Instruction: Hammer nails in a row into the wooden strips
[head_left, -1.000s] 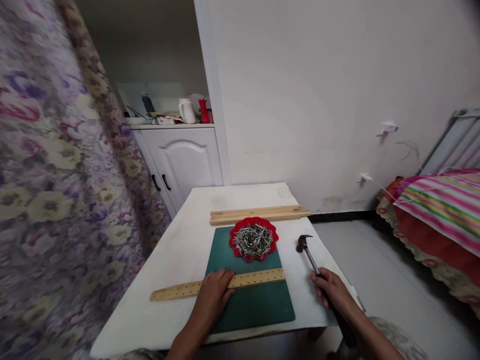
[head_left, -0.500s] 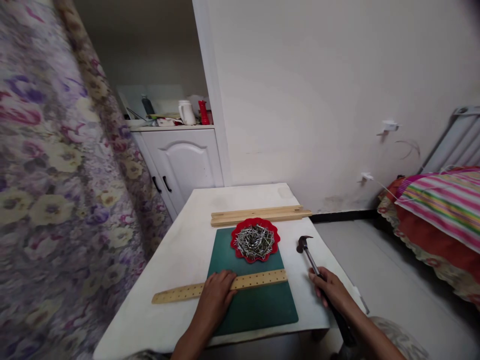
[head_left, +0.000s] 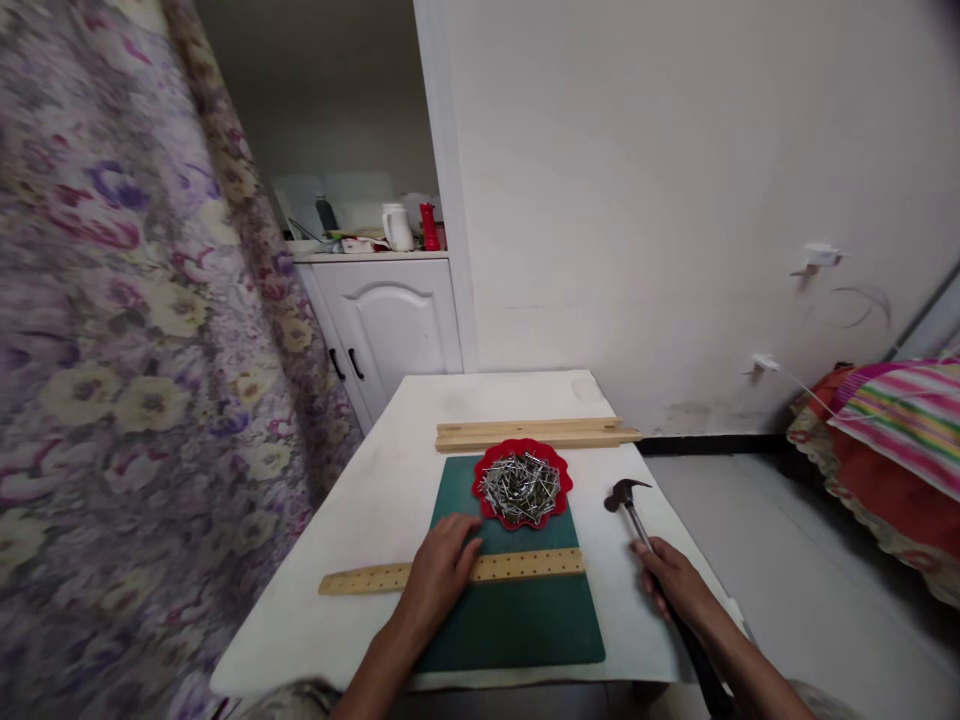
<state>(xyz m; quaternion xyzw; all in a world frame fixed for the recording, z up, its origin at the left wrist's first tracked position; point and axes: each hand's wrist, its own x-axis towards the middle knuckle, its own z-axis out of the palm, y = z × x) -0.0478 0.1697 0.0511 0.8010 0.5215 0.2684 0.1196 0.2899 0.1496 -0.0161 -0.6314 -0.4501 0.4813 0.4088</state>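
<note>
My right hand (head_left: 673, 582) is wrapped round the dark handle of a claw hammer (head_left: 624, 496), whose head hangs over the right side of the table. My left hand (head_left: 442, 570) reaches across a pale wooden strip (head_left: 525, 566) dotted with rows of small dark holes or nail heads. Its fingers are loosely bent, with the thumb apart, and nothing shows in them. The fingertips lie just short of a red scalloped bowl (head_left: 480, 482) heaped with nails (head_left: 523, 487). Beneath bowl and strip lies a green mat (head_left: 525, 630); the strip's left end extends past it.
Behind the bowl, plain wooden strips (head_left: 532, 438) lie side by side on the white table (head_left: 360, 520). A floral curtain (head_left: 150, 400) hangs at left, a white cabinet (head_left: 397, 320) stands behind, and a bed with a striped cover (head_left: 907, 420) is at right.
My left hand has slid forward off its hold on the strip toward the bowl, its thumb now apart. The hammer stays in my right hand. The view has shifted slightly left.
</note>
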